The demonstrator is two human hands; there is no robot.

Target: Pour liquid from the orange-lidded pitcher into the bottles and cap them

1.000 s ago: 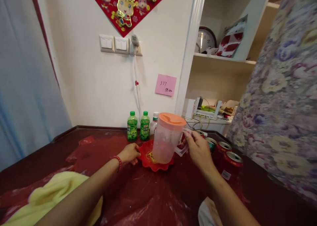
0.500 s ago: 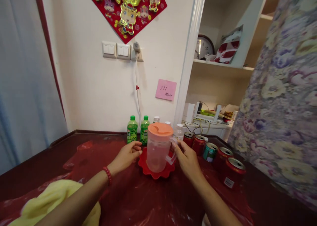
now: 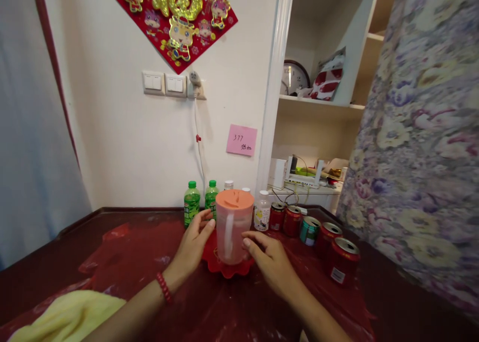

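A clear plastic pitcher point(image 3: 240, 252) with an orange lid point(image 3: 235, 200) stands upright on a red, wavy-edged plate point(image 3: 228, 270). Its white handle point(image 3: 228, 234) shows across the middle of the body. Left of the pitcher is my left hand point(image 3: 194, 239), wearing a red bead bracelet, fingers apart and thumb close to the side with a small gap. On the other side my right hand point(image 3: 270, 262) has its fingers stretched out, the tips overlapping the pitcher's lower right edge. Whether those tips press on it I cannot tell.
Green-capped bottles point(image 3: 192, 204) stand behind on the left, and white-capped bottles, one patterned point(image 3: 262, 212), behind the pitcher. Several cans point(image 3: 344, 262) line the right. A yellow cloth point(image 3: 71, 314) lies front left on the red plastic sheet point(image 3: 127, 262). A floral curtain point(image 3: 415, 157) hangs at right.
The pitcher has turned on the plate, its handle moving from the right side to the middle. My right hand has left the handle and sits lower. The camera view has shifted slightly.
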